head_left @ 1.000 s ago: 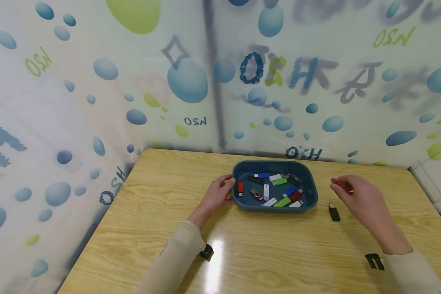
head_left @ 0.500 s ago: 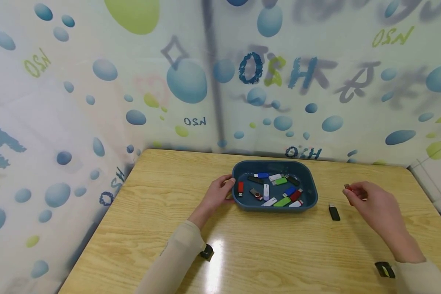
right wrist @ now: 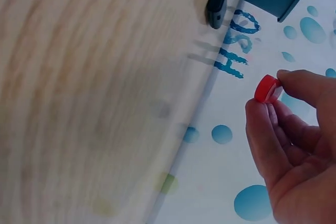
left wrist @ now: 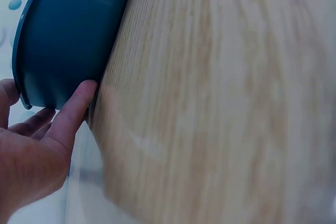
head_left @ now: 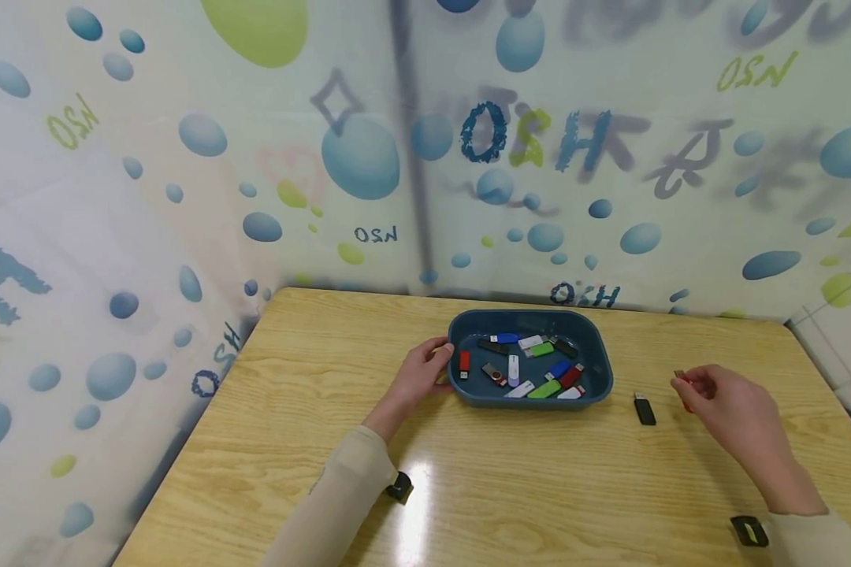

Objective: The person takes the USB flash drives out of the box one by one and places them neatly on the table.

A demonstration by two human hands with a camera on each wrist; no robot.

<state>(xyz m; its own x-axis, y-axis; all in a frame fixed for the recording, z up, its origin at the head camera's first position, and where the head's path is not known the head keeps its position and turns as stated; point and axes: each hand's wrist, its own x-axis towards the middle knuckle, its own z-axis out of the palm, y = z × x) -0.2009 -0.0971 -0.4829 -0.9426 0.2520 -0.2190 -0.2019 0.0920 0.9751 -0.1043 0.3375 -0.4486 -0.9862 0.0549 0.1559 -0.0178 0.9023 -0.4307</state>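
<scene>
A dark blue plastic bin (head_left: 532, 402) stands on the wooden table, several USB flash drives lying in it in red, blue, green, white and black. My left hand (head_left: 422, 372) grips the bin's left end; the left wrist view shows the thumb at the rim and fingers (left wrist: 79, 103) against the outer wall. To the right of the bin, my right hand (head_left: 733, 405) pinches a red USB flash drive (right wrist: 266, 88) between thumb and fingers, above the table. A black USB flash drive (head_left: 644, 410) lies on the tabletop between the bin and my right hand.
The table (head_left: 312, 346) ends at the back against a printed fabric wall (head_left: 369, 260) with blue and green spots. Another such wall (head_left: 113, 236) runs along the left side. Black straps (head_left: 399, 487) show near both sleeve cuffs.
My right hand has moved right and toward me, away from the bin, with the red USB flash drive, which now tilts more downward. My left hand and the bin have stayed put.
</scene>
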